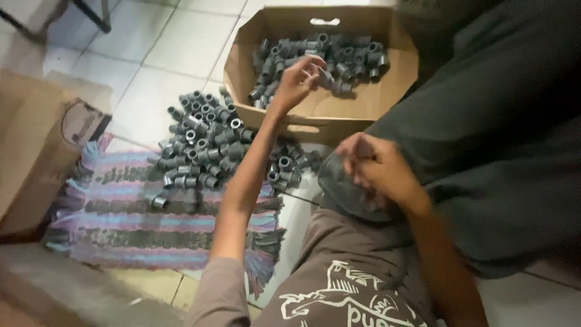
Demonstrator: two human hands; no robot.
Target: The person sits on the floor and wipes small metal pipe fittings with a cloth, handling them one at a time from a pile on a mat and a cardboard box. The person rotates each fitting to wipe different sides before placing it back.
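My left hand (pixel 298 80) reaches out over an open cardboard box (pixel 321 115) that holds several grey pipe fittings (pixel 351 54). Its fingertips pinch one grey pipe fitting (pixel 323 75) just above the heap in the box. My right hand (pixel 376 168) is close to my body, resting on a dark grey cloth (pixel 342 188) at my knee. Its fingers are curled and blurred, and whether they hold anything is hidden.
A second heap of grey fittings (pixel 203 139) lies on the tiled floor (pixel 175 42) and on the edge of a striped fringed rug (pixel 151 224). Another cardboard box (pixel 36 145) stands at the left. My dark trouser leg (pixel 502 133) fills the right side.
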